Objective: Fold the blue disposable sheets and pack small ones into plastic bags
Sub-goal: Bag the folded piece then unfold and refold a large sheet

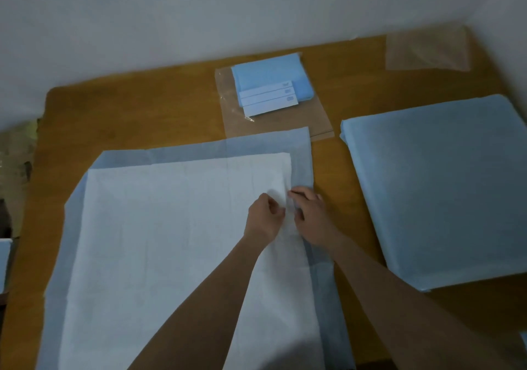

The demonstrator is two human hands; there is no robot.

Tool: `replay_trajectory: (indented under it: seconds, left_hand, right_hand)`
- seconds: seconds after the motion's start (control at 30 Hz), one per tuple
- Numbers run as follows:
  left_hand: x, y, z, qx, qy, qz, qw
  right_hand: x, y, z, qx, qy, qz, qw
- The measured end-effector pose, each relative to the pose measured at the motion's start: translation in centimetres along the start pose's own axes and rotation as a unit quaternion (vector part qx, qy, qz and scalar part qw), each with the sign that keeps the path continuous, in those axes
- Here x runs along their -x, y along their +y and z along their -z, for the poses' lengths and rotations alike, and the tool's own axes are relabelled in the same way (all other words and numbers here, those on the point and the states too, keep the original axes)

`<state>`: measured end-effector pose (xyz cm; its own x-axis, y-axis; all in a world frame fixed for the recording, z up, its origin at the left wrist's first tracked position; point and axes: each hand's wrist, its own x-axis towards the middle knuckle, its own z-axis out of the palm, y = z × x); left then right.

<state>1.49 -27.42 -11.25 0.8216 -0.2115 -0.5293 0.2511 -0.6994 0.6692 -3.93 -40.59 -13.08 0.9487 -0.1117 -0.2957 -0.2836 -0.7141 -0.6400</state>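
Observation:
A large disposable sheet (159, 244) lies spread flat on the wooden table (128, 113), its white face up with a blue border round it. Both hands meet at its right edge. My left hand (265, 215) pinches the white layer, fingers curled. My right hand (309, 212) pinches the blue border beside it. A thick stack of folded blue sheets (439, 190) sits to the right. At the back, a small folded blue sheet with white labels (271, 84) lies on a clear plastic bag (285, 124).
An empty clear plastic bag (427, 48) lies at the table's far right corner. A white wall runs behind the table. Dark clutter stands off the table's left edge (11, 198). Bare wood shows at the far left.

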Motion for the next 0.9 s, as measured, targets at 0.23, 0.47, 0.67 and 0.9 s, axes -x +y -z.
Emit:
replay_trajectory:
  seconds: [0.23,0.47,0.67,0.9]
  left_hand:
    - [-2.1,0.9,-0.2,-0.027,-0.01,0.044,0.999]
    - [-2.7,1.9,-0.1,-0.034,-0.001,0.086,0.996]
    - [-2.6,2.0,-0.1,-0.074,-0.013,0.06,0.995]
    - [-2.7,3.1,0.0,-0.094,-0.016,0.044,0.995]
  right_hand:
    - [-1.5,0.4,0.9,-0.063,-0.036,-0.032,0.997]
    - [-2.9,0.3,2.4,-0.274,0.038,-0.157,0.948]
    - [-3.5,-1.3,3.0,-0.374,0.045,-0.193,0.906]
    - [-4.5,-2.4,3.5,-0.36,-0.031,-0.201,0.911]
